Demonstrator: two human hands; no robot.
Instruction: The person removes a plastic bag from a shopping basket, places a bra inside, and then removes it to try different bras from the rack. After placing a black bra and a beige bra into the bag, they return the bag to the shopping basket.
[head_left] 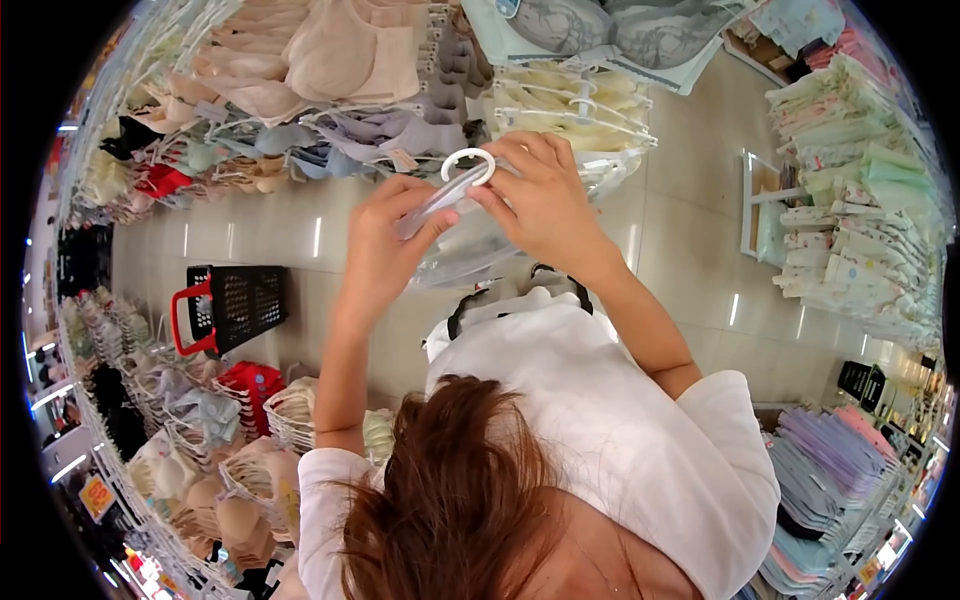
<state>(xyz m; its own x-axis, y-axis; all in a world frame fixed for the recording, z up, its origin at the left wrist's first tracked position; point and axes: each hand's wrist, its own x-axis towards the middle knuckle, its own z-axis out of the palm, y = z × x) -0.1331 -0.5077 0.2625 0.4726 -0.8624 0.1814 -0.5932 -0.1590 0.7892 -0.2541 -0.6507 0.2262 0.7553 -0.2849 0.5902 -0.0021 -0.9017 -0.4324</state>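
Both of my hands are raised in front of me on one clear plastic package (470, 250) that has a white hanger hook (467, 162) at its top. My left hand (385, 245) pinches the clear hanger bar on the package's left side. My right hand (540, 200) grips the package just beside the hook, fingers curled over it. The package's contents are hard to make out. My hair and white shirt (600, 400) fill the lower part of the view.
A black shopping basket with red handles (232, 305) stands on the tiled floor (690, 250) to the left. Racks of bras (300, 90) hang ahead and along the left. Shelves of folded garments (860, 190) line the right side.
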